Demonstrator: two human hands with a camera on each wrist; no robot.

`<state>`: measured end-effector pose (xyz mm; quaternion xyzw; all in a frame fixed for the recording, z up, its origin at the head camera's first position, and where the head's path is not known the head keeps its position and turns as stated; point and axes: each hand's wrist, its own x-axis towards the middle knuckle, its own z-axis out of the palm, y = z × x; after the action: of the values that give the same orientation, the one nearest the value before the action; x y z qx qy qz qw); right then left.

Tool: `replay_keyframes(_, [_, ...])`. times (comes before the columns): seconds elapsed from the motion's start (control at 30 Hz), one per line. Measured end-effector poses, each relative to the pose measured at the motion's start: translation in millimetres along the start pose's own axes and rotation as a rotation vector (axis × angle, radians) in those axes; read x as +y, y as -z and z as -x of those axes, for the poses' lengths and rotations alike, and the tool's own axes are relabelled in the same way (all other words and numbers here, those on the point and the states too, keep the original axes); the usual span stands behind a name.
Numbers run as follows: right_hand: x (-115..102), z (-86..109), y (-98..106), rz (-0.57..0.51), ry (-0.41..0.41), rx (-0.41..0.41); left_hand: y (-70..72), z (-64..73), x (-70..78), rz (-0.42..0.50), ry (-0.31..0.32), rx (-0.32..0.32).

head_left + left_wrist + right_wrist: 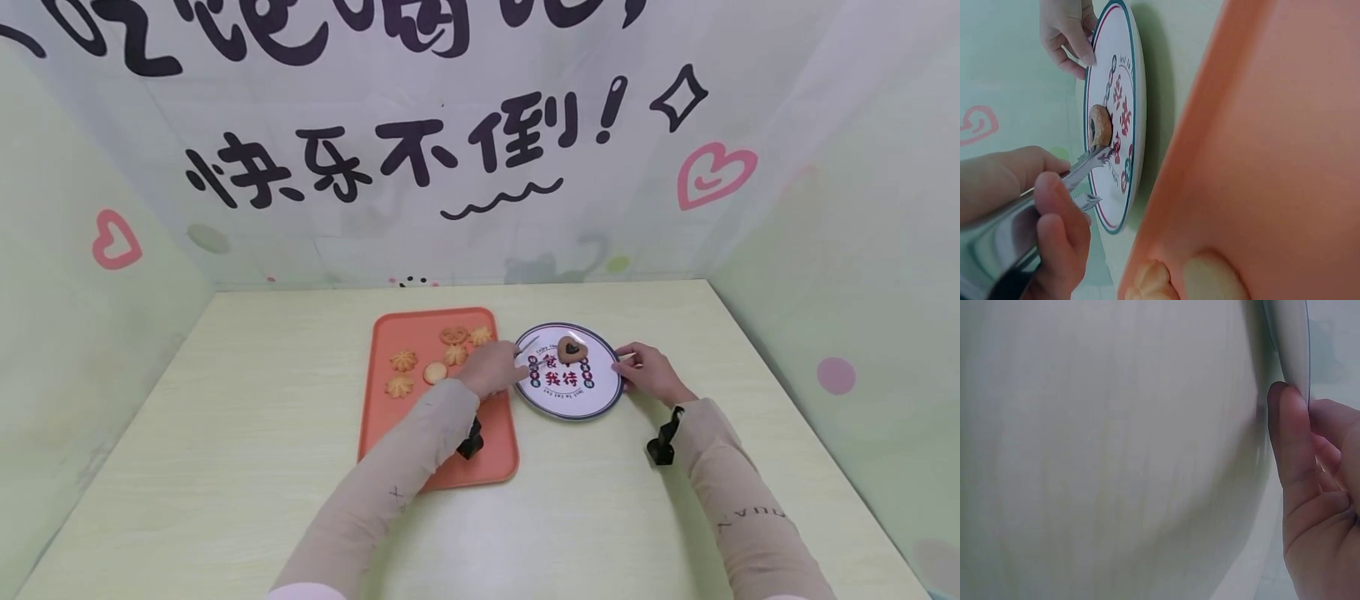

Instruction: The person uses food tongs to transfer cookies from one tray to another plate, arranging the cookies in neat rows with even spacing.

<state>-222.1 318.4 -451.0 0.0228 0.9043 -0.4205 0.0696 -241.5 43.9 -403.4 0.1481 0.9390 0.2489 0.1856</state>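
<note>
My left hand (489, 368) grips metal tongs (1085, 167), which reach over the left side of a round white plate (540, 402) with a dark rim and red print. The tongs' jaws stand apart; in the left wrist view one toothed tip is right at the edge of a brown heart-shaped cookie (572, 350) with a dark centre. That cookie lies on the far half of the plate. At the plate's right rim my right hand (651, 372) pinches the edge between thumb and fingers, seen close in the right wrist view.
An orange tray (480, 467) lies left of the plate, under my left forearm. On it sit several cookies, among them a pretzel-shaped one (453, 335), a round pale one (435, 372) and flower-shaped ones (400, 386). A printed cloth wall (337, 242) stands behind the table.
</note>
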Motion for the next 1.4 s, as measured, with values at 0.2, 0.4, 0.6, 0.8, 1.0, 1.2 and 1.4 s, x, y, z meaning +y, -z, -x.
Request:
replay_keyframes(0.2, [0, -1.3, -1, 0.008, -0.006, 0.002, -6.0, 1.7, 12.4, -0.052, -0.008, 0.006])
replay_keyframes(0.4, [1, -1.7, -1, 0.018, -0.009, 0.005, -11.0, 2.9, 18.9, -0.008, -0.04, -0.024])
replay_keyframes(0.6, [3, -2.0, -1, 0.005, 0.003, 0.006, -17.7, -3.5, 20.7, -0.019, -0.08, -0.026])
replay_keyframes(0.8, [3, -1.8, -1, 0.006, 0.012, 0.009, -20.3, -10.4, 20.2, 0.052, -0.041, -0.078])
replay_keyframes(1.0, [2, -2.1, 0, 0.017, 0.006, -0.001, -19.3, -12.4, 20.8, 0.119, -0.002, -0.107])
replay_keyframes(1.2, [1, -2.4, 1, 0.023, 0.002, -0.007, -21.7, -15.6, 19.9, 0.146, 0.011, -0.12])
replay_keyframes(1.4, [1, -2.3, 1, 0.025, -0.01, -0.004, -26.5, -14.1, 24.5, 0.141, -0.009, -0.088])
